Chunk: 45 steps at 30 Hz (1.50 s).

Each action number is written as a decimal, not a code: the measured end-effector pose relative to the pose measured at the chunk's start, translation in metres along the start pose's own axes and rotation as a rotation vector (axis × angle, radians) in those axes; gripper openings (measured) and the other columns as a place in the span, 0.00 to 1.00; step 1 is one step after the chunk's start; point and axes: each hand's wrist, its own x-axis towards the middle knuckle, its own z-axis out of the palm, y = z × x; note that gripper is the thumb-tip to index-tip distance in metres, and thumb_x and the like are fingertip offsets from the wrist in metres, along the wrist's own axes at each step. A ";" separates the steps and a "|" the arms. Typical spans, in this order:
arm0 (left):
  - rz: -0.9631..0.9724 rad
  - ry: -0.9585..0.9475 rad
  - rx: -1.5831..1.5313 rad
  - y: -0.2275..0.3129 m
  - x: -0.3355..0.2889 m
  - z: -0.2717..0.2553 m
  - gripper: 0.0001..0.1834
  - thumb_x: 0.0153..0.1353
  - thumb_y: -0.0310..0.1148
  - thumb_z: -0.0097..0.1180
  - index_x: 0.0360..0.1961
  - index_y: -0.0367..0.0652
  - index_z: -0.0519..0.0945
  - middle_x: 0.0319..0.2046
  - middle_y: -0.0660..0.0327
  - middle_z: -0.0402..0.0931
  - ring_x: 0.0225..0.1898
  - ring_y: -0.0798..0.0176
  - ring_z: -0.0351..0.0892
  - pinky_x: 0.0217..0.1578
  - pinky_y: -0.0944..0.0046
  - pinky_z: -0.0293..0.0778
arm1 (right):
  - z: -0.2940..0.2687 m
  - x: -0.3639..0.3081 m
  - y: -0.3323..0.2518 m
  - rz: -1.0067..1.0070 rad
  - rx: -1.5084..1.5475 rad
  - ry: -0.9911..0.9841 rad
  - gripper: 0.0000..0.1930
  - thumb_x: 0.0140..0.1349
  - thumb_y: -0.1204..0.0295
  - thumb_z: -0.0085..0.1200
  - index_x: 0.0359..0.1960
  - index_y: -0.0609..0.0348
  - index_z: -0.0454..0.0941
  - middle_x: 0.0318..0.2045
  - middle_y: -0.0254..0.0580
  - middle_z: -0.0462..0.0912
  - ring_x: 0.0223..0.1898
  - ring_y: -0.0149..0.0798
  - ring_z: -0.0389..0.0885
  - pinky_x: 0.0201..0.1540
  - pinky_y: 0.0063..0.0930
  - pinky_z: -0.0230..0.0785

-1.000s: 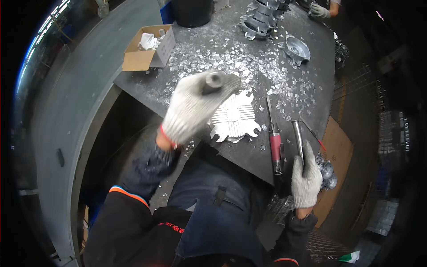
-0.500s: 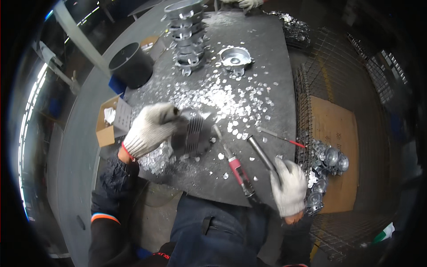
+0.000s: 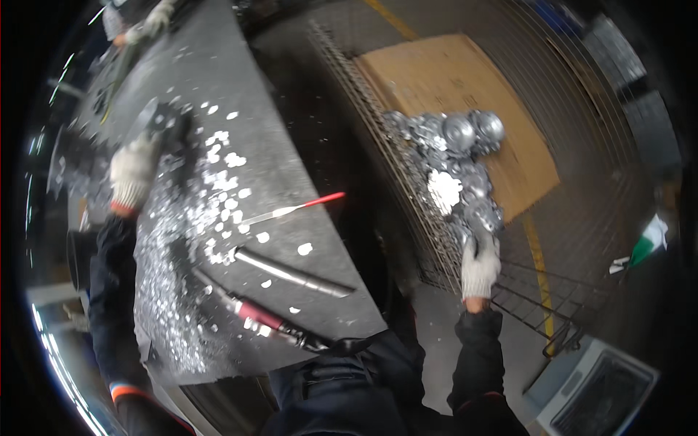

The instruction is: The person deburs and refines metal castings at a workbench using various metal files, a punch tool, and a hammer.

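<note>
My left hand [image 3: 136, 171], in a white knitted glove, reaches to the far left of the table. Its fingers close on a grey metal casting [image 3: 161, 122]; motion smears both. Over the wire basket at the right is my gloved right hand [image 3: 480, 270]. Its fingers are apart, at the near edge of a shiny metal casting [image 3: 481, 214] in a pile; I see no firm hold. On the table lie a metal tube [image 3: 294, 273], a red air tool [image 3: 260, 317] with a slim tip, and a red-handled file [image 3: 291, 208].
Bright metal flakes [image 3: 174, 291] litter the table [image 3: 269, 174]. A blurred stack of castings [image 3: 76, 163] stands at the left. The wire basket [image 3: 407, 171] holds cardboard [image 3: 465, 80]. Another person's gloved hand [image 3: 149, 22] shows at the far left. A grey box-like unit [image 3: 589, 392] stands lower right.
The view has swung right. My right hand has let go of the tube, now on the table, and moved to the basket's castings. My left hand has carried the finned casting farther over the table.
</note>
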 end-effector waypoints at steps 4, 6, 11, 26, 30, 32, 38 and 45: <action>-0.075 -0.107 -0.027 0.005 -0.011 0.034 0.12 0.79 0.37 0.50 0.58 0.52 0.78 0.45 0.53 0.87 0.39 0.45 0.92 0.33 0.47 0.88 | 0.049 0.024 0.081 0.273 -0.180 -0.170 0.27 0.70 0.57 0.60 0.68 0.53 0.79 0.53 0.66 0.87 0.57 0.68 0.85 0.59 0.56 0.78; -0.077 -0.075 -0.042 0.005 -0.010 0.045 0.12 0.79 0.41 0.50 0.56 0.53 0.78 0.47 0.54 0.87 0.41 0.44 0.91 0.35 0.47 0.87 | 0.075 0.042 0.113 0.358 -0.224 -0.250 0.28 0.70 0.54 0.59 0.66 0.55 0.80 0.53 0.67 0.87 0.55 0.69 0.86 0.58 0.57 0.79; -0.280 -0.047 -0.449 0.010 -0.024 0.048 0.20 0.78 0.46 0.57 0.64 0.49 0.82 0.56 0.49 0.86 0.47 0.42 0.90 0.45 0.51 0.84 | 0.136 0.083 0.190 0.688 -0.432 -0.322 0.33 0.63 0.45 0.61 0.53 0.64 0.88 0.51 0.73 0.86 0.58 0.66 0.86 0.58 0.55 0.81; -0.648 -0.067 -1.217 0.027 -0.234 0.031 0.12 0.79 0.31 0.59 0.53 0.31 0.83 0.49 0.56 0.84 0.49 0.59 0.85 0.53 0.62 0.80 | 0.182 0.114 0.354 0.562 -0.502 -0.539 0.30 0.73 0.46 0.52 0.57 0.62 0.86 0.58 0.66 0.85 0.62 0.63 0.84 0.63 0.49 0.76; -0.461 -0.101 -0.566 0.046 -0.230 -0.012 0.11 0.67 0.30 0.72 0.47 0.39 0.85 0.38 0.53 0.86 0.39 0.57 0.87 0.43 0.61 0.82 | 0.169 0.131 0.362 0.564 -0.688 -0.531 0.32 0.71 0.45 0.55 0.52 0.66 0.88 0.54 0.63 0.88 0.61 0.62 0.85 0.59 0.51 0.76; -0.497 -0.070 -0.575 0.051 -0.221 -0.029 0.12 0.64 0.31 0.75 0.45 0.42 0.86 0.37 0.52 0.86 0.36 0.52 0.88 0.40 0.59 0.82 | 0.154 0.147 0.359 0.585 -0.777 -0.400 0.36 0.69 0.38 0.55 0.49 0.64 0.90 0.50 0.61 0.90 0.58 0.63 0.87 0.57 0.51 0.79; -0.531 0.030 -0.683 0.065 -0.221 -0.064 0.12 0.62 0.33 0.77 0.43 0.43 0.86 0.36 0.53 0.87 0.36 0.48 0.89 0.37 0.57 0.82 | 0.105 0.190 0.303 0.660 -0.633 -0.110 0.39 0.67 0.35 0.56 0.46 0.70 0.90 0.45 0.66 0.91 0.51 0.65 0.91 0.51 0.55 0.81; -0.610 0.198 -0.883 0.082 -0.279 -0.120 0.12 0.62 0.33 0.78 0.42 0.43 0.88 0.35 0.54 0.87 0.33 0.53 0.88 0.36 0.58 0.83 | 0.011 0.142 0.007 0.413 0.528 0.168 0.38 0.72 0.42 0.59 0.55 0.77 0.84 0.46 0.56 0.90 0.38 0.55 0.88 0.47 0.51 0.80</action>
